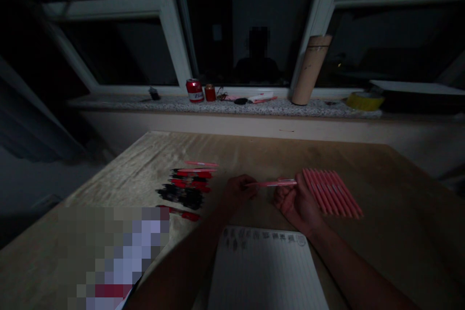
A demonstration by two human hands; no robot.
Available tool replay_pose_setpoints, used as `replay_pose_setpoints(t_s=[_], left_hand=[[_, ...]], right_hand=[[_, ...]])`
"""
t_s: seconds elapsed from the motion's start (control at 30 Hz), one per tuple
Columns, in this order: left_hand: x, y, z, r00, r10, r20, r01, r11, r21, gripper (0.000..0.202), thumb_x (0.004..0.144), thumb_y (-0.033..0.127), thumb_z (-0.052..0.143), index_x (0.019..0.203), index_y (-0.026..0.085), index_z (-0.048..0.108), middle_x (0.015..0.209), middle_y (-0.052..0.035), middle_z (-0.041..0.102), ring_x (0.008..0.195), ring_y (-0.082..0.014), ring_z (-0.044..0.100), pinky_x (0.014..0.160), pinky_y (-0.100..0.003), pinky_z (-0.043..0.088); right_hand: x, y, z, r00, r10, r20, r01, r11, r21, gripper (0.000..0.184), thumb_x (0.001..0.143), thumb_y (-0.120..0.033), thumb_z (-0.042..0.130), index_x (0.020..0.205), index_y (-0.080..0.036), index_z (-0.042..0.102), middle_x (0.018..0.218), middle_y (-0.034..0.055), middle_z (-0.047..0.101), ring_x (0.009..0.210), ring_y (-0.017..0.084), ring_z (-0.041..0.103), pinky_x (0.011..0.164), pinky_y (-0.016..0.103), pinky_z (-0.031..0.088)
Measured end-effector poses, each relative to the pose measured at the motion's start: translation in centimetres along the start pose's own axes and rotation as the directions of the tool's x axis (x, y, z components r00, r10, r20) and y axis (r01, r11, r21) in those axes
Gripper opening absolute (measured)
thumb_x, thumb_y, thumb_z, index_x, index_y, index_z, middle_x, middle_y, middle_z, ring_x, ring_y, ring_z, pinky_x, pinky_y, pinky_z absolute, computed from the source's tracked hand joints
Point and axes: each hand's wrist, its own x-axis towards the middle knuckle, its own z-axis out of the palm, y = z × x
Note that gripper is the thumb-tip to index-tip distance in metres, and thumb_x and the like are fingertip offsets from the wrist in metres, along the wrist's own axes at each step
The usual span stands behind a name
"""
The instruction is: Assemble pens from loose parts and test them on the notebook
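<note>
A pink pen point(272, 184) is held level above the table between my two hands. My left hand point(240, 191) pinches its left end, and my right hand point(296, 198) grips the other end near its fingertips. Just right of my right hand lies a neat row of several pink pens point(332, 193), side by side and slanted. To the left of my left hand is a loose pile of black pens point(181, 195) and red pens point(191, 184), with a single pink pen point(201, 163) behind it. A lined notebook point(267, 271) with handwriting at its top lies below my hands.
The wooden table point(250, 150) ends at a wall under a stone sill point(163, 105). On the sill stand a red can point(194, 91), a smaller red can point(209, 92), a tall brown tube point(311, 70) and a yellow tape roll point(365, 100). The near left is blurred out.
</note>
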Motion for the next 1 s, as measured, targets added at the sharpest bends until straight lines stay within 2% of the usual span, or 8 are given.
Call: replay_pose_setpoints(t_s=[0.23, 0.37, 0.43, 0.53, 0.63, 0.73, 0.9, 1.0], left_hand=[[-0.1, 0.3, -0.4, 1.000, -0.003, -0.004, 0.003, 0.996, 0.093, 0.023, 0.068, 0.034, 0.063, 0.071, 0.011, 0.059, 0.056, 0.0020, 0.054, 0.052, -0.0075, 0.047, 0.050, -0.019, 0.035], [0.0, 0.4, -1.1, 1.000, 0.023, 0.014, -0.026, 0.974, 0.227, 0.021, 0.069, 0.030, 0.062, 0.075, 0.010, 0.062, 0.062, 0.0004, 0.057, 0.057, -0.0087, 0.049, 0.053, -0.019, 0.036], [0.0, 0.5, -1.3, 0.998, 0.050, 0.026, -0.055, 0.950, 0.307, 0.020, 0.070, 0.029, 0.060, 0.077, 0.010, 0.063, 0.065, -0.0003, 0.058, 0.060, -0.0096, 0.051, 0.055, -0.019, 0.037], [-0.1, 0.7, -1.6, 0.994, 0.093, 0.056, -0.108, 0.895, 0.432, 0.020, 0.073, 0.028, 0.058, 0.081, 0.011, 0.064, 0.070, -0.0017, 0.061, 0.065, -0.0114, 0.054, 0.060, -0.020, 0.039], [-0.2, 0.9, -1.9, 0.991, 0.108, 0.076, -0.132, 0.847, 0.515, 0.022, 0.075, 0.029, 0.057, 0.083, 0.011, 0.065, 0.073, -0.0026, 0.063, 0.068, -0.0126, 0.055, 0.062, -0.021, 0.039], [-0.2, 0.9, -2.0, 0.990, 0.114, 0.084, -0.141, 0.822, 0.552, 0.024, 0.077, 0.032, 0.055, 0.085, 0.012, 0.065, 0.073, -0.0019, 0.063, 0.068, -0.0126, 0.055, 0.062, -0.021, 0.039], [-0.2, 0.5, -1.9, 0.981, 0.113, 0.158, -0.185, 0.789, 0.586, 0.031, 0.082, 0.039, 0.049, 0.083, 0.013, 0.064, 0.069, 0.0007, 0.060, 0.065, -0.0112, 0.052, 0.058, -0.020, 0.036], [-0.2, 0.5, -1.9, 0.979, 0.101, 0.178, -0.189, 0.783, 0.592, 0.032, 0.083, 0.040, 0.047, 0.084, 0.013, 0.064, 0.068, 0.0010, 0.059, 0.064, -0.0109, 0.051, 0.057, -0.019, 0.035]], right_hand=[[0.3, -0.1, -0.3, 0.998, -0.039, -0.052, 0.037, 0.998, -0.049, 0.038, 0.077, -0.053, 0.058, 0.078, -0.016, 0.066, 0.059, 0.0009, 0.063, 0.055, 0.012, 0.056, 0.056, 0.026, 0.045], [0.5, -0.4, -0.7, 0.967, -0.228, -0.116, 0.177, 0.922, -0.344, 0.036, 0.075, -0.052, 0.060, 0.075, -0.016, 0.065, 0.057, 0.0002, 0.060, 0.052, 0.012, 0.053, 0.052, 0.025, 0.041], [0.4, -0.5, -0.9, 0.933, -0.350, -0.088, 0.224, 0.753, -0.619, 0.034, 0.075, -0.051, 0.060, 0.074, -0.017, 0.064, 0.055, -0.0009, 0.057, 0.051, 0.012, 0.051, 0.051, 0.024, 0.039], [0.2, -0.7, -1.4, 0.895, -0.445, 0.026, 0.210, 0.370, -0.905, 0.031, 0.075, -0.049, 0.061, 0.077, -0.018, 0.065, 0.065, 0.0008, 0.062, 0.062, 0.015, 0.055, 0.058, 0.025, 0.040], [0.1, -0.8, -1.8, 0.897, -0.432, 0.092, 0.194, 0.198, -0.961, 0.034, 0.077, -0.049, 0.057, 0.084, -0.018, 0.067, 0.078, 0.0042, 0.067, 0.072, 0.019, 0.059, 0.063, 0.027, 0.042], [0.3, -0.8, -2.0, 0.910, -0.408, 0.072, 0.173, 0.217, -0.961, 0.036, 0.077, -0.050, 0.056, 0.088, -0.017, 0.067, 0.075, 0.0047, 0.067, 0.068, 0.018, 0.059, 0.059, 0.026, 0.041], [0.4, -0.8, -2.2, 0.925, -0.379, -0.006, 0.141, 0.360, -0.922, 0.038, 0.073, -0.051, 0.060, 0.087, -0.015, 0.065, 0.060, 0.0010, 0.061, 0.054, 0.014, 0.052, 0.048, 0.024, 0.036], [0.4, -0.8, -2.2, 0.924, -0.382, -0.013, 0.148, 0.387, -0.910, 0.039, 0.072, -0.051, 0.062, 0.087, -0.015, 0.065, 0.059, 0.0005, 0.060, 0.053, 0.013, 0.052, 0.048, 0.023, 0.035]])
